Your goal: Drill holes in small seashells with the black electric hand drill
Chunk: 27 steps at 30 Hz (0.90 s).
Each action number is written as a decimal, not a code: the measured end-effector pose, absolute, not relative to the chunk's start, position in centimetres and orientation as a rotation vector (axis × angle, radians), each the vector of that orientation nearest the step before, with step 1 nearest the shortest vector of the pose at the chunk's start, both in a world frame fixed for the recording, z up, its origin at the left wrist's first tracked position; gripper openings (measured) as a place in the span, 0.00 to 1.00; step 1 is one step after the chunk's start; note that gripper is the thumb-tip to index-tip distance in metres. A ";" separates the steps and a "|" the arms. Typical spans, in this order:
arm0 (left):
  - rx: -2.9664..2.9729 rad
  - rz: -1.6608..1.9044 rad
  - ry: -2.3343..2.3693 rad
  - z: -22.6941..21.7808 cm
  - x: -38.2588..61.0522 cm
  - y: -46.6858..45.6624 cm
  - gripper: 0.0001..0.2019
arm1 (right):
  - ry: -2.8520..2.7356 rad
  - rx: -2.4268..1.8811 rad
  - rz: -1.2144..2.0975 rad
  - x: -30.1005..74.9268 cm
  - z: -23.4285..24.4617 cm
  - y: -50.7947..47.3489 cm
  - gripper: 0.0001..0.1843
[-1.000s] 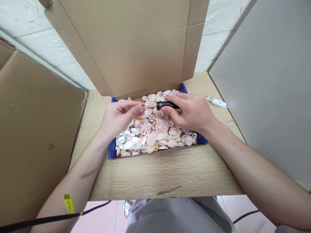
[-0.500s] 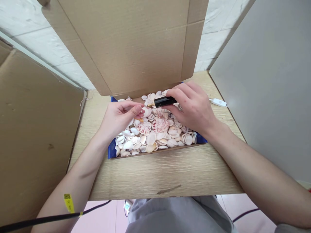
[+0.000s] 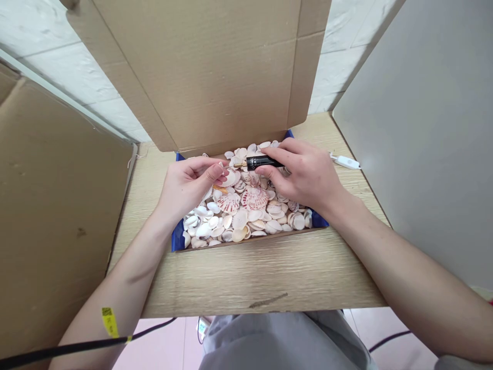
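My right hand (image 3: 304, 167) is wrapped around a black pen-like mini drill (image 3: 263, 163), held level with its brass chuck and thin bit pointing left. Between thumb and fingertips, my left hand (image 3: 192, 182) pinches a small white shell, mostly hidden by the fingers. The bit's tip is right by those fingertips; whether it touches the shell I cannot tell. Below both hands lies a shallow cardboard box (image 3: 246, 245) with blue corners, filled with pale seashells (image 3: 239, 220). Two larger scallop shells (image 3: 254, 198) with red-brown streaks rest in the middle.
The raised cardboard lid (image 3: 215, 72) stands behind the box. A cardboard sheet (image 3: 57, 205) closes the left side and a grey panel (image 3: 423, 128) the right. A white inline switch (image 3: 347, 162) lies on the wooden table (image 3: 269, 277). A black cable (image 3: 69, 349) crosses my left forearm.
The drill has shifted slightly right, away from my left fingertips, and more of its thin bit shows. My right fingers have moved a little on the drill's body. My left hand stays nearly still.
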<state>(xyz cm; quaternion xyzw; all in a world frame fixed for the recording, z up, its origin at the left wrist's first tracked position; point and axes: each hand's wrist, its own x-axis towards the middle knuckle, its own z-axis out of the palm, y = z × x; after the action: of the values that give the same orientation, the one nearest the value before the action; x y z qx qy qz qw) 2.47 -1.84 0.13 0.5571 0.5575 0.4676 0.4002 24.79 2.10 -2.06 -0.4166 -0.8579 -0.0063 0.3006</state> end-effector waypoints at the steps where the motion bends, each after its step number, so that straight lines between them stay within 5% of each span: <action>1: 1.420 1.207 1.419 0.1 2.5 -1.8 0.10 | -2.300 -1.110 0.029 24.8 -2.1 2.1 0.22; 13: 1.433 1.169 1.422 -0.1 2.4 -1.7 0.09 | -2.258 -0.976 -0.254 25.0 -1.7 2.4 0.20; 20: 1.507 1.073 1.430 0.0 2.2 -1.8 0.06 | -2.234 -0.999 -0.236 25.0 -1.5 2.3 0.16; 27: 1.554 1.158 1.466 -0.4 2.1 -2.0 0.06 | -2.271 -1.137 -0.029 24.9 -1.8 2.1 0.24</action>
<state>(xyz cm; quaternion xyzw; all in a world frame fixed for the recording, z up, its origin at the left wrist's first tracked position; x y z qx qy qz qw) 2.08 -1.95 -0.38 0.5994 0.5655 0.4469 0.3483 24.86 2.13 -1.82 -0.4276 -0.8540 -0.0110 0.2962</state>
